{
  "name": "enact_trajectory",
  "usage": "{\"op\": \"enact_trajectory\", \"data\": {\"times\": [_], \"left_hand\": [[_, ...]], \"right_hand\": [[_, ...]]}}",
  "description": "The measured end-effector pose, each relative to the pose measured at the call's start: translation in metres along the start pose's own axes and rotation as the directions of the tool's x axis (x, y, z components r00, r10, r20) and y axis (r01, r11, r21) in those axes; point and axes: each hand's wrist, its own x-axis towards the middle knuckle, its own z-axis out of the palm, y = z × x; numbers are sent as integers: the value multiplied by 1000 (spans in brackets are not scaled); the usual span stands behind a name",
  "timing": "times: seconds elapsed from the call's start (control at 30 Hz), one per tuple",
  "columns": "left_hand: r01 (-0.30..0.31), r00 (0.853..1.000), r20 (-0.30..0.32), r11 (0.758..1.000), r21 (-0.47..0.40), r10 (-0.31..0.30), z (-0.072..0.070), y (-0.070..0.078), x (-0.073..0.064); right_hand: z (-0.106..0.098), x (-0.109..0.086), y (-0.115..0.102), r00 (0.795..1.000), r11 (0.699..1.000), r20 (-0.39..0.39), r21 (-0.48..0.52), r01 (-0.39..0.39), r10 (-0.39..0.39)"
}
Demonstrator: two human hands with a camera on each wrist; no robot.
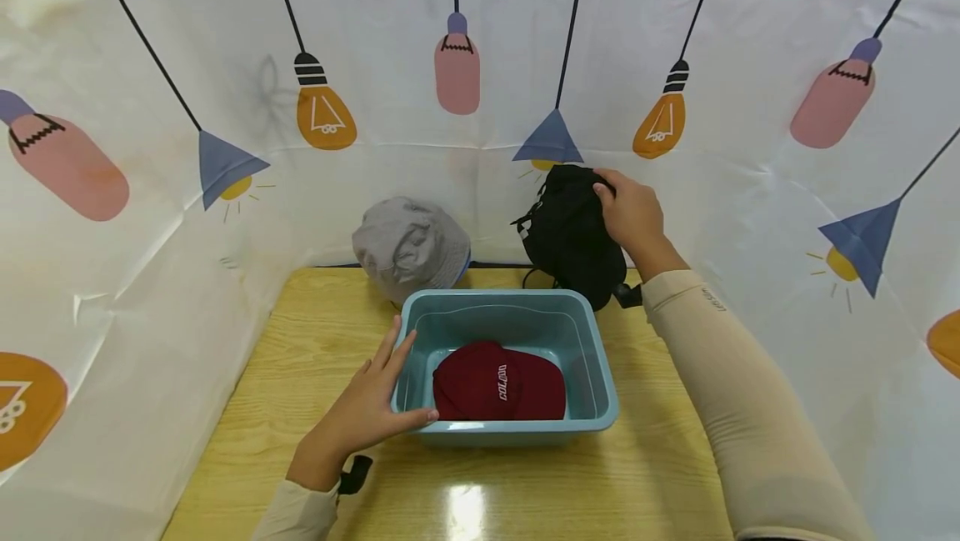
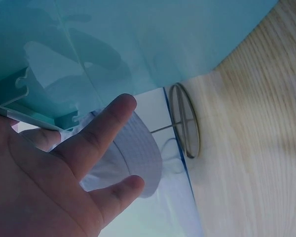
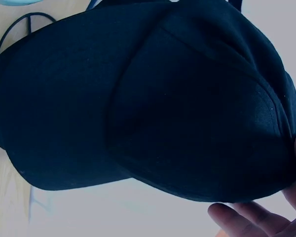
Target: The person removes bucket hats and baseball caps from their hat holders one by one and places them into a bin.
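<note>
Black cap [image 1: 573,232], pinched up top by the right hand [image 1: 630,212] — left hand [image 1: 363,409] spread wide, seemingly steadying the basin [image 1: 525,426].

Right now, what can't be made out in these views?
- Head: near edge of red cap, behind front wall of blue basin.
- Head: base of stand under gray hat, mostly behind basin.
- Head: white mark on black cap, too small to read.
- Right wrist: most of right hand, cut off by frame edges.
</note>
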Motion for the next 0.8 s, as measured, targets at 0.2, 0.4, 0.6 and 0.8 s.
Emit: {"op": "enact_trajectory", "data": {"times": [0.2,0.4,0.6,0.8], "left_hand": [[-2,1000,0,1000,7,2,1,0,0],[-7,1000,-2,1000,16,7,1,1,-1],[-11,1000,-2,1000,20,11,-2,2,-1],[-7,1000,-4,1000,24,7,-1,0,0]], "right_hand": [[-5,-2,2,999,1000,-32,16,11,-10],[-12,-5,3,999,1000,-31,27,7,-6],[-19,-7,1,998,999,-57,53,7,-4],[-23,-9,0,997,998,-82,69,3,3]]}}
